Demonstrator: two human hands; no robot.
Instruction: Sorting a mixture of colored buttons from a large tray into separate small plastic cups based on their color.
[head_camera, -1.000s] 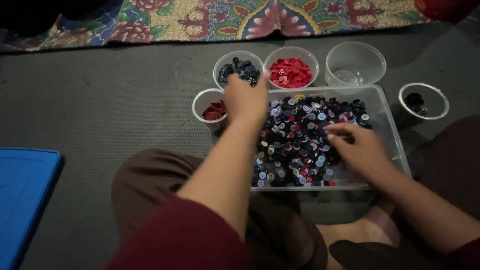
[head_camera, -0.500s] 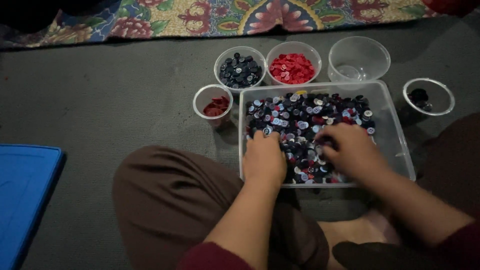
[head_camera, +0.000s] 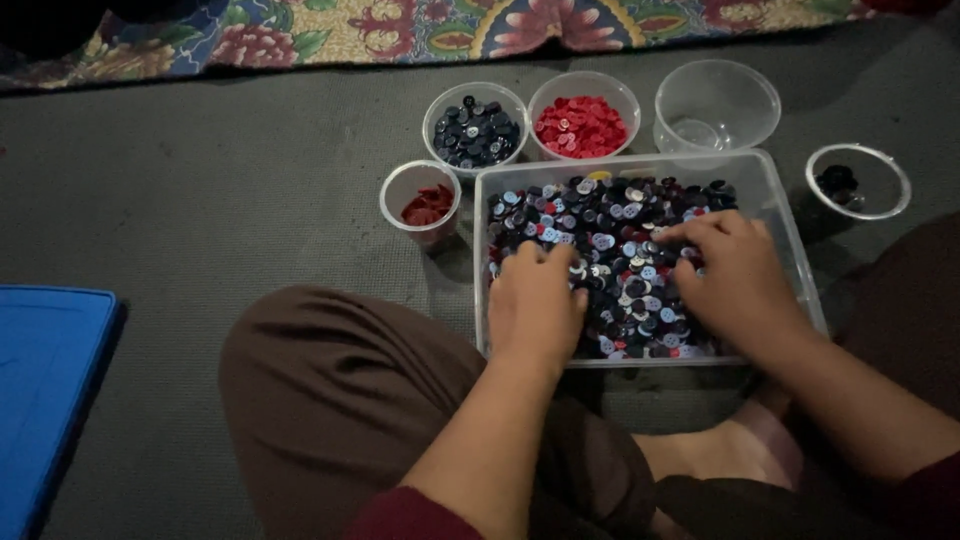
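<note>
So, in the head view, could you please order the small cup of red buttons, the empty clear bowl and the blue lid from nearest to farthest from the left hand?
1. Small cup, just up-left of the left hand.
2. Empty bowl, far right.
3. Blue lid, far left edge.

A single head-worn camera looks steeply down from close above. It faces forward over the clear bin of buttons (head_camera: 790, 235) on the floor.

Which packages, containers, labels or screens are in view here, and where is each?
No labels, signs or screens.
Clear rectangular tub: centre, mixed buttons, both hands inside.
Round cup: behind the tub, dark blue buttons.
Round cup: beside it, red buttons.
Round clear cup: behind the tub at right, looks empty.
Small cup: left of the tub, dark red buttons.
Small cup: far right, a few dark buttons.
Blue lid-like panel: left edge.
</note>
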